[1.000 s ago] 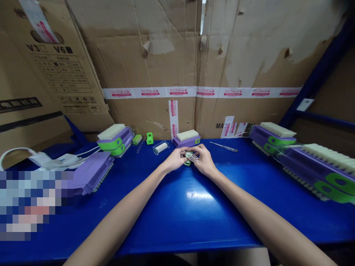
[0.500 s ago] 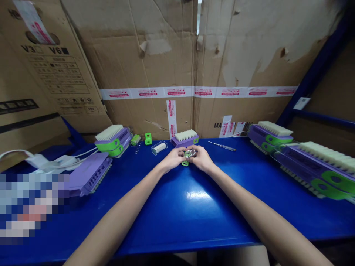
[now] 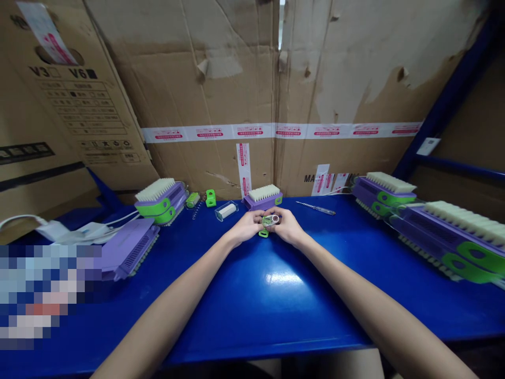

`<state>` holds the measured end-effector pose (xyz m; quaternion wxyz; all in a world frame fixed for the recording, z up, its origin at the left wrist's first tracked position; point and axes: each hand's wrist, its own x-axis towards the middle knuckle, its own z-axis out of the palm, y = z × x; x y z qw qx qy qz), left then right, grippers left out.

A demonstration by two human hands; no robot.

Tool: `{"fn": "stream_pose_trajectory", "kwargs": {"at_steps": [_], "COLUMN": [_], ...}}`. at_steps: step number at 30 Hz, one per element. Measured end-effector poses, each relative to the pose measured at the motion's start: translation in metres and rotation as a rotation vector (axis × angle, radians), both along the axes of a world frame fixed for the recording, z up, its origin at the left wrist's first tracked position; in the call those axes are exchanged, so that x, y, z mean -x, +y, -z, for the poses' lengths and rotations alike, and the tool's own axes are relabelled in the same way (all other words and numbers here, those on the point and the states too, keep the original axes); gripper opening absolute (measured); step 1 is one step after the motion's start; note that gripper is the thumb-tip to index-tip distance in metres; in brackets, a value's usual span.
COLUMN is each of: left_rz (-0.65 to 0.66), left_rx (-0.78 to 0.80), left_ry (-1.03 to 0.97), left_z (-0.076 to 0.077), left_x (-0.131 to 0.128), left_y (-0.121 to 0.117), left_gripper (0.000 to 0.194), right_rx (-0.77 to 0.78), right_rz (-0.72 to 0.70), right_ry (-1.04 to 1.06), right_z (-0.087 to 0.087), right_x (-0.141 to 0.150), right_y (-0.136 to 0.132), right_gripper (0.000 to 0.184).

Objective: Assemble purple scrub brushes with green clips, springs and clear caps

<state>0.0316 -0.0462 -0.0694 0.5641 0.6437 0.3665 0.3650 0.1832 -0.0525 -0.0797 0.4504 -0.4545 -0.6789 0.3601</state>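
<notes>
Between my fingertips is a small shiny part [image 3: 270, 221] with a round, ring-like end and green showing on it; its exact kind is unclear. My left hand [image 3: 248, 226] pinches it from the left, and my right hand [image 3: 289, 226] grips it from the right. Below the fingers a green loop-shaped piece [image 3: 263, 233] pokes out; whether it is joined to the shiny part I cannot tell. Just behind my hands lies a purple brush [image 3: 262, 199] with cream bristles facing up.
Left of my hands lie a clear case [image 3: 226, 211] with a white block, a spring [image 3: 198, 208], a green bracket [image 3: 211, 198] and a small green piece [image 3: 192, 200]. A screwdriver [image 3: 316, 208] lies right. Purple-green brushes [image 3: 160, 202] flank both sides; cardboard [image 3: 221, 100] stands behind the blue table [image 3: 252, 316].
The shiny part has turned slightly in my fingers, so its round end now faces more toward me and more green shows. My hands stay in place.
</notes>
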Motion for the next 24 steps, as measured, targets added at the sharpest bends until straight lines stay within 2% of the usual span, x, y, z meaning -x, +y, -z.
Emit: {"fn": "stream_pose_trajectory", "kwargs": {"at_steps": [6,15,19,24], "left_rz": [0.039,0.057,0.048,0.088], "left_rx": [0.030,0.055,0.044,0.070], "left_ry": [0.003,0.024,0.025,-0.011], "left_z": [-0.0028,-0.0060,-0.0067,-0.0052], "left_x": [0.0000,0.0034,0.0056,0.0094], "left_y": [-0.0018,-0.0018,-0.0021,-0.0007], "left_gripper": [0.037,0.042,0.043,0.056], "right_rx": [-0.020,0.070,0.154,0.212], "right_rz": [0.119,-0.077,-0.090,-0.063], "right_ry": [-0.075,0.075,0.174,0.243], "right_z": [0.0006,-0.0026,-0.0064,-0.0042], "right_x": [0.0054,0.0001,0.0001,-0.0010], "right_y": [-0.0012,-0.0009,-0.0041,-0.0049], "right_gripper": [0.026,0.041,0.039,0.035]}}
